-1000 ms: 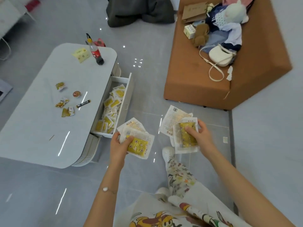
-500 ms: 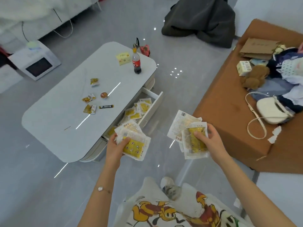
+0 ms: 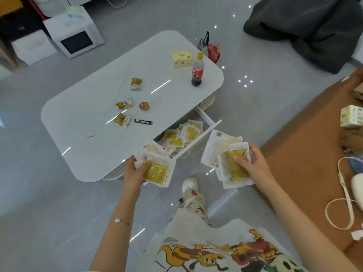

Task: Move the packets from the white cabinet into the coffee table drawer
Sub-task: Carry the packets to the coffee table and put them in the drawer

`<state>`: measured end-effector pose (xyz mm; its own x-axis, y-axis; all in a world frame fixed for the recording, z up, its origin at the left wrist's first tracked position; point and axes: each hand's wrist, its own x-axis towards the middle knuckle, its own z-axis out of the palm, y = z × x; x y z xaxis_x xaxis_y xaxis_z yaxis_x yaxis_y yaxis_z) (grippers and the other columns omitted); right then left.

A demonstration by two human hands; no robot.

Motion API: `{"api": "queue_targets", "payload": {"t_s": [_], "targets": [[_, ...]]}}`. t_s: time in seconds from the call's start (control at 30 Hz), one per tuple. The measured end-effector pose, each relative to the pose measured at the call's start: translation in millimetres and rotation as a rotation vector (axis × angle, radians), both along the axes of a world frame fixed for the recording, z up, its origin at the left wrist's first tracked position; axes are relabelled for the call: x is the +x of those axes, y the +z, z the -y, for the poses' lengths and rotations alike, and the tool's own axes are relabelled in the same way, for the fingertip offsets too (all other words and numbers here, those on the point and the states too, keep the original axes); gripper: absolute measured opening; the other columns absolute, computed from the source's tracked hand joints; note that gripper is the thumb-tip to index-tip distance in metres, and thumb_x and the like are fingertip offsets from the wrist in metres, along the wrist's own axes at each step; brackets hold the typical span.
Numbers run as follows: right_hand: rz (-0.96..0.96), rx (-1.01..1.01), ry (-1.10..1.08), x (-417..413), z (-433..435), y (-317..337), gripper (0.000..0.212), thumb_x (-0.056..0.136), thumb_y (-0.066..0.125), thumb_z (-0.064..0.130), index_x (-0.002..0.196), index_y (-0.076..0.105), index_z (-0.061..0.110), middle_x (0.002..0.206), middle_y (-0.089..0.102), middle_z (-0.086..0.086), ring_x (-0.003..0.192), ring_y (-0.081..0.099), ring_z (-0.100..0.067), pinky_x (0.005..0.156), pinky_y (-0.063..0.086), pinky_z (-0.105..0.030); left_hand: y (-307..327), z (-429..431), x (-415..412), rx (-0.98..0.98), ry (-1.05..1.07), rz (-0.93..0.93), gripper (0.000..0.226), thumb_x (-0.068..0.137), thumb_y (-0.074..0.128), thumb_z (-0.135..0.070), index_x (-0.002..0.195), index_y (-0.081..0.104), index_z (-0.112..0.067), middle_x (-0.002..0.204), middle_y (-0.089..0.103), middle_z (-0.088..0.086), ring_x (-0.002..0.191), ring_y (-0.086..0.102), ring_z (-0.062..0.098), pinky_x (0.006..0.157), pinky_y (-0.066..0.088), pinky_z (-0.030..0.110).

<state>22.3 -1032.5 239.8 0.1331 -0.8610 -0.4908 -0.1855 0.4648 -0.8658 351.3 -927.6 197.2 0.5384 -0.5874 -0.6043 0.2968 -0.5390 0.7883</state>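
Observation:
My left hand (image 3: 136,171) grips a small stack of white-and-yellow packets (image 3: 159,172) just in front of the coffee table's near corner. My right hand (image 3: 252,167) holds another stack of packets (image 3: 218,148), thumb pressed on the top one, to the right of the open drawer (image 3: 202,139). The drawer sticks out from the white coffee table (image 3: 94,122) and holds several of the same yellow packets (image 3: 177,137). The white cabinet is out of view.
On the tabletop lie a cola bottle (image 3: 197,70), a yellow box (image 3: 182,59), small snack wrappers (image 3: 123,104) and a black stick sachet (image 3: 143,121). An orange sofa (image 3: 306,154) stands close on the right, with a white bag (image 3: 356,188). A white appliance (image 3: 76,39) sits on the floor beyond.
I have walked closer to the table and the view has swung left. Both hands keep their packet stacks and now hover beside the open drawer.

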Motion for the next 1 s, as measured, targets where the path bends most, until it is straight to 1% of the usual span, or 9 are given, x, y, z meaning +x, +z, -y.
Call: {"api": "queue_targets", "payload": {"t_s": [0.17,0.3,0.4,0.53,0.67,0.73,0.83,0.93,1.0], "targets": [[-0.017,0.051,0.090,29,67,-9,0.046,0.082,0.073,0.015,0.122,0.052,0.020,0.109,0.069,-0.006,0.095,0.069,-0.022,0.077,0.057,-0.035,-13,41,11,0.043,0.071,-0.020,0.037,0.086,0.069,-0.016,0.118,0.051,-0.017,0.108,0.063,0.007,0.094,0.066,0.026,0.083,0.056,0.048],[-0.032,0.100,0.180,57,116,-19,0.040,0.079,0.077,0.022,0.111,0.054,0.028,0.106,0.069,-0.004,0.094,0.069,-0.023,0.071,0.058,-0.026,-31,60,17,0.075,0.144,-0.027,0.035,0.087,0.068,-0.015,0.118,0.052,-0.014,0.105,0.065,0.008,0.088,0.067,0.021,0.069,0.057,0.039],[-0.102,0.131,0.295,77,151,-52,0.045,0.080,0.076,0.021,0.117,0.052,0.025,0.110,0.067,-0.004,0.095,0.067,-0.019,0.069,0.056,-0.021,-63,70,21,0.115,0.205,-0.064,0.037,0.087,0.068,-0.015,0.121,0.052,-0.015,0.105,0.067,0.007,0.086,0.069,0.020,0.060,0.055,0.031],[-0.196,0.165,0.501,107,190,-146,0.043,0.082,0.072,0.019,0.116,0.052,0.037,0.113,0.066,0.001,0.102,0.065,-0.015,0.081,0.057,-0.032,-149,80,22,0.231,0.319,-0.121,0.042,0.087,0.068,-0.016,0.126,0.052,-0.015,0.112,0.066,0.011,0.089,0.069,0.022,0.054,0.055,0.028],[-0.253,0.203,0.648,143,220,-270,0.050,0.082,0.074,0.025,0.124,0.049,0.030,0.115,0.062,0.009,0.104,0.061,-0.005,0.083,0.055,-0.029,-252,98,20,0.286,0.476,-0.165,0.031,0.090,0.064,-0.015,0.118,0.051,-0.020,0.101,0.064,0.000,0.084,0.065,0.015,0.054,0.053,0.022],[-0.283,0.184,0.714,161,232,-333,0.051,0.082,0.074,0.027,0.126,0.049,0.029,0.117,0.061,0.010,0.108,0.060,-0.009,0.086,0.053,-0.031,-304,112,19,0.285,0.534,-0.173,0.032,0.091,0.063,-0.016,0.121,0.052,-0.018,0.103,0.064,0.001,0.087,0.064,0.015,0.063,0.055,0.027],[-0.267,0.170,0.745,190,244,-412,0.041,0.085,0.071,0.022,0.120,0.051,0.031,0.111,0.061,0.015,0.104,0.060,-0.004,0.082,0.052,-0.023,-374,130,22,0.275,0.597,-0.164,0.035,0.090,0.064,-0.020,0.124,0.055,-0.018,0.114,0.064,0.006,0.099,0.065,0.022,0.086,0.055,0.043],[-0.268,0.169,0.747,213,248,-470,0.044,0.086,0.069,0.021,0.125,0.049,0.025,0.110,0.060,0.013,0.100,0.059,-0.001,0.085,0.052,-0.024,-432,146,31,0.290,0.601,-0.111,0.027,0.090,0.064,-0.020,0.116,0.056,-0.022,0.118,0.062,0.008,0.104,0.063,0.024,0.089,0.053,0.040],[-0.274,0.170,0.724,221,246,-500,0.050,0.086,0.070,0.023,0.131,0.046,0.023,0.113,0.059,0.012,0.101,0.058,-0.003,0.084,0.050,-0.022,-459,151,36,0.339,0.604,-0.064,0.028,0.090,0.063,-0.021,0.117,0.054,-0.021,0.123,0.057,0.008,0.103,0.061,0.022,0.084,0.051,0.033]]}}
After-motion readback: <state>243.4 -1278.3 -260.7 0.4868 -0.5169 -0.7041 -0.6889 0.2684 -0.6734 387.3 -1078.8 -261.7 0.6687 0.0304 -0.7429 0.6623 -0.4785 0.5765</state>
